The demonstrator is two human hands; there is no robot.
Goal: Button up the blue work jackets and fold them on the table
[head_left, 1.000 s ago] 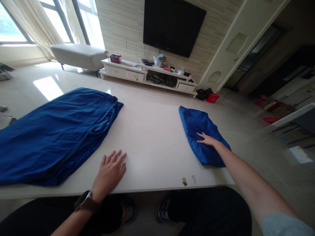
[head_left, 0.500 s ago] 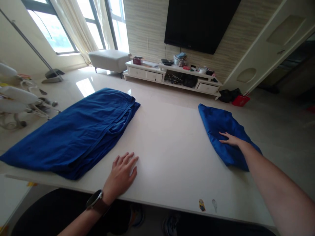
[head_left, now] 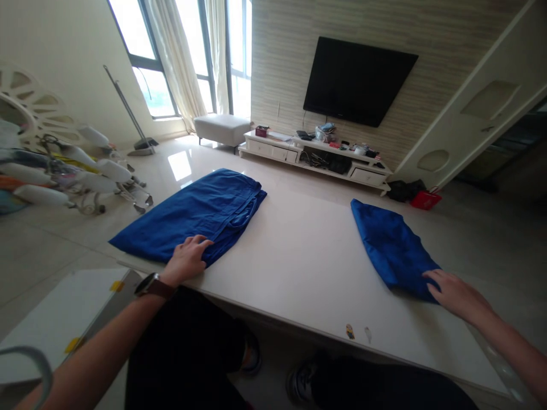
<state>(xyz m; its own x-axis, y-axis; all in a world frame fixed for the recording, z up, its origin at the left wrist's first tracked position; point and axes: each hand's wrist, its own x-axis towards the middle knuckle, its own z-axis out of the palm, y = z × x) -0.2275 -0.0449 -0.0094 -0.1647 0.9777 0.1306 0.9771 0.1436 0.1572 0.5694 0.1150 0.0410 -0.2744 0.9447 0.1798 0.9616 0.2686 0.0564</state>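
A larger folded blue cloth [head_left: 196, 210] lies on the left part of the white table [head_left: 294, 256]. My left hand [head_left: 188, 259], with a watch on the wrist, rests on its near edge, fingers apart and slightly bent. On the table's right side lies a smaller folded blue cloth [head_left: 388, 245]. My right hand [head_left: 453, 290] touches the near right corner of this smaller cloth, its fingers spread. Neither hand is closed round any fabric.
Two small stickers [head_left: 350, 331] mark the table near its front edge. A white cabinet [head_left: 60, 319] with yellow tabs stands at the lower left. Beyond the table are a low TV stand [head_left: 273, 151], a grey bench [head_left: 223, 130] and exercise equipment [head_left: 98, 176].
The view has shifted left and up. My left hand has moved from the bare tabletop onto the larger cloth. My right hand has slid from the smaller cloth's middle to its near right corner.
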